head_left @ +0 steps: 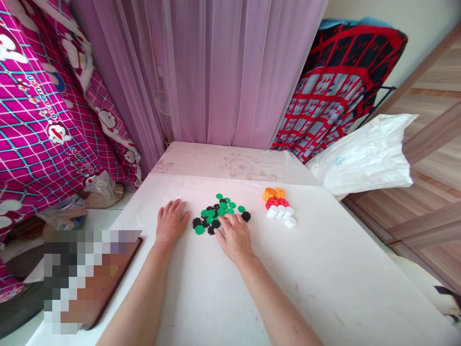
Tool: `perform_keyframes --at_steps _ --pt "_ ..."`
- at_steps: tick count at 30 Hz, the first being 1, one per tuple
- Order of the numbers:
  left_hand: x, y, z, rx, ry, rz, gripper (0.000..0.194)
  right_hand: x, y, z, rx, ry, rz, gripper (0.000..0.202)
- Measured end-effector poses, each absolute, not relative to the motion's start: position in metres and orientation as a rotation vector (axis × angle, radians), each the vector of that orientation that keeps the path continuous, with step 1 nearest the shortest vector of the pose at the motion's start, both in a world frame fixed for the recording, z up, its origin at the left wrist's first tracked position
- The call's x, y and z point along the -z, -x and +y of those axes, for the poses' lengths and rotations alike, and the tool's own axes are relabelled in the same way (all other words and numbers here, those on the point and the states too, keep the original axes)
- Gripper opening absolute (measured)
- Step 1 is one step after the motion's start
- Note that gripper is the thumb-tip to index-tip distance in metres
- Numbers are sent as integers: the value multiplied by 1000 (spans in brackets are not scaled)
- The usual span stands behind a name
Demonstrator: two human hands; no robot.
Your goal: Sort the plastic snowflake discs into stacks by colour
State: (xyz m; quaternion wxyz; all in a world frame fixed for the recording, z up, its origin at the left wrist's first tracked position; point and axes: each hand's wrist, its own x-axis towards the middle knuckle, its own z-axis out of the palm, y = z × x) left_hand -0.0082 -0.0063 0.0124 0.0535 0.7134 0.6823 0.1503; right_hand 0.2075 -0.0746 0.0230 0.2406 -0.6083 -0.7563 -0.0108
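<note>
A mixed pile of green notched discs [210, 214] and black notched discs [196, 222] lies on the white-covered table [306, 269]. My right hand [236, 236] is over the pile's right side, its fingers bent down at the discs and its thumb apart. Whether a disc is under the fingertips is hidden. Left of the pile, my left hand [172, 222] lies flat on the cloth with fingers spread, touching no disc. To the right sit sorted groups: orange discs [274, 193], red discs [277, 203] and white discs [280, 212].
A brown-edged flat object [118, 274], mostly blurred out, lies at the table's left edge. A white plastic bag [370, 154] hangs by the far right corner. Purple curtains [223, 72] close off the back, and a pink patterned cloth [54, 105] hangs at left.
</note>
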Motion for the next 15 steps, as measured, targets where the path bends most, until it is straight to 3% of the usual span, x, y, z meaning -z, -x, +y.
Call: perform_keyframes --at_steps 7,15 --pt "-18 2 -15 -452 -2137 2083 47 -32 -196 -60 -196 1826 -2104 20" --pt "-15 -6 -34 -525 -2143 2042 43 -21 -199 -70 -110 1701 -2068 21"
